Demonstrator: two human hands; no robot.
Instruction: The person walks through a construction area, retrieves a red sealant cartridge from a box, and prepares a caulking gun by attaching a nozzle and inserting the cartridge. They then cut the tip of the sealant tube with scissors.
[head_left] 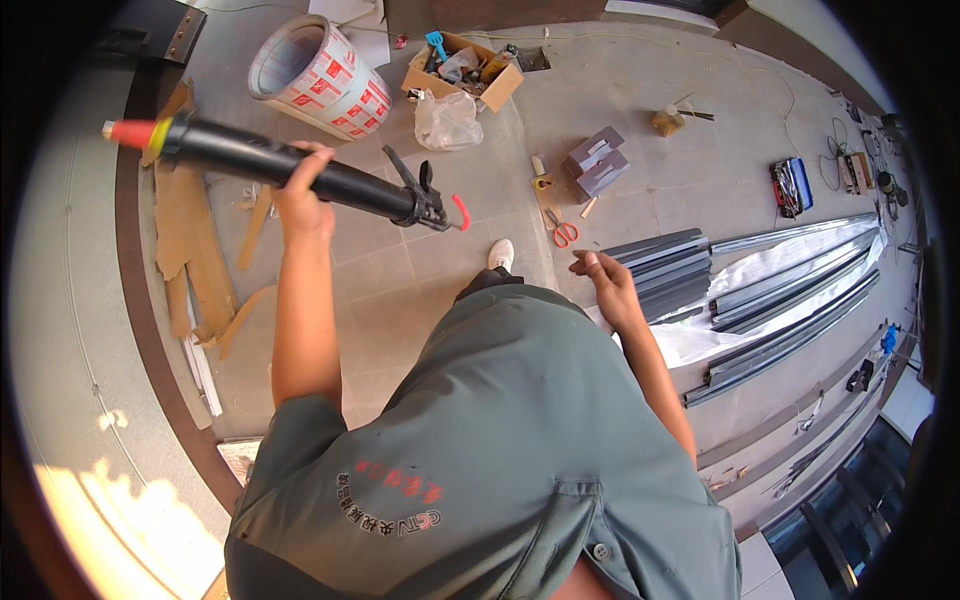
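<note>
My left hand (304, 205) is wrapped round the barrel of a black caulking gun (235, 150). The gun lies aslant in the air, its red-and-yellow tip pointing left and its handle and trigger end with a red hook to the right. My right hand (612, 284) is closed, thumb pressed to the fingers. A small dark bit shows at its fingertips, too small to name. Just beyond that hand, red-handled scissors (565, 235) lie on the floor. Dark grey metal profiles (665, 275) are stacked right beside it.
A large white-and-red printed bucket (350, 95) stands far left, near a cardboard box (497, 92) of tools and a plastic bag (448, 122). Grey-purple boxes (597, 165) sit mid-floor. Long profiles (790, 285) on white sheeting extend right. Torn cardboard (190, 250) lies left.
</note>
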